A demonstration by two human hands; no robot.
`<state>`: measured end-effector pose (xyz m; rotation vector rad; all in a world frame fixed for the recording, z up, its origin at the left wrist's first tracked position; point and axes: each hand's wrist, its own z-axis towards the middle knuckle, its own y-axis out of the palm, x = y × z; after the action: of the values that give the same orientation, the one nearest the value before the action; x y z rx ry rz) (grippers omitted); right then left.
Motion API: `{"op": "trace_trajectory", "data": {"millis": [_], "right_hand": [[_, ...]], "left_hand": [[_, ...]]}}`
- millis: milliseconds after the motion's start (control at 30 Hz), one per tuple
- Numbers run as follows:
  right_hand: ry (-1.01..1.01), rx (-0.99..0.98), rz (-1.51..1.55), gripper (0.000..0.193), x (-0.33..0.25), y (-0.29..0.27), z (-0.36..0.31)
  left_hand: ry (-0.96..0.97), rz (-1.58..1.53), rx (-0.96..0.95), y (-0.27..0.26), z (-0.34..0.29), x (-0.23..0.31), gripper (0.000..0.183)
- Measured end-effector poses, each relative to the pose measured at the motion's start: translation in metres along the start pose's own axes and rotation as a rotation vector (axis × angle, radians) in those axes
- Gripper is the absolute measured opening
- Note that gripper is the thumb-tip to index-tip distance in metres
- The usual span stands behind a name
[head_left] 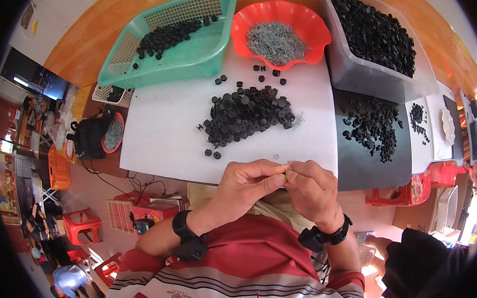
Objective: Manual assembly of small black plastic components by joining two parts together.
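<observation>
Close to the near edge of the white work surface (164, 134), my left hand (244, 184) and my right hand (314, 188) meet fingertip to fingertip. Both are closed in a pinch. Whatever small piece is between them is mostly hidden by the fingers, so I cannot name it. A heap of small black knob-like plastic parts (245, 117) lies just beyond my hands, with several loose ones around it. A tiny pale ring (276, 156) rests on the white surface near my fingertips. Thin metal bits (299, 120) lie at the heap's right side.
A green basket (183, 76) with black parts stands far left. Beside it is a red scalloped bowl (317, 32) of small metal pieces (276, 43). A clear bin (371, 86) full of black parts stands far right; more black parts (377, 126) lie on a dark board (350, 171).
</observation>
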<state>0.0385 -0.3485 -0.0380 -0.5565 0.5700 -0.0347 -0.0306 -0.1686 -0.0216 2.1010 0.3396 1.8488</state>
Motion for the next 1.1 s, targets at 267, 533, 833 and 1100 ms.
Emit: {"op": "trace_trajectory", "data": {"millis": [267,533,833,1100], "right_hand": [[0.232,-0.115,0.198,0.027,0.005,-0.013,0.024],[0.369,-0.136,-0.194,0.017,0.030,-0.006,0.039],[0.343,-0.247,-0.418,0.020,0.031,0.009,0.046],[0.343,-0.321,-0.385,0.017,0.031,0.008,0.046]], "left_hand": [[0.159,0.193,0.210,-0.007,-0.009,0.017,0.022],[0.594,1.202,0.610,-0.104,0.057,0.144,0.030],[0.700,1.171,0.431,-0.079,0.051,0.118,0.024],[0.665,0.980,0.301,-0.037,0.014,0.066,0.019]]}}
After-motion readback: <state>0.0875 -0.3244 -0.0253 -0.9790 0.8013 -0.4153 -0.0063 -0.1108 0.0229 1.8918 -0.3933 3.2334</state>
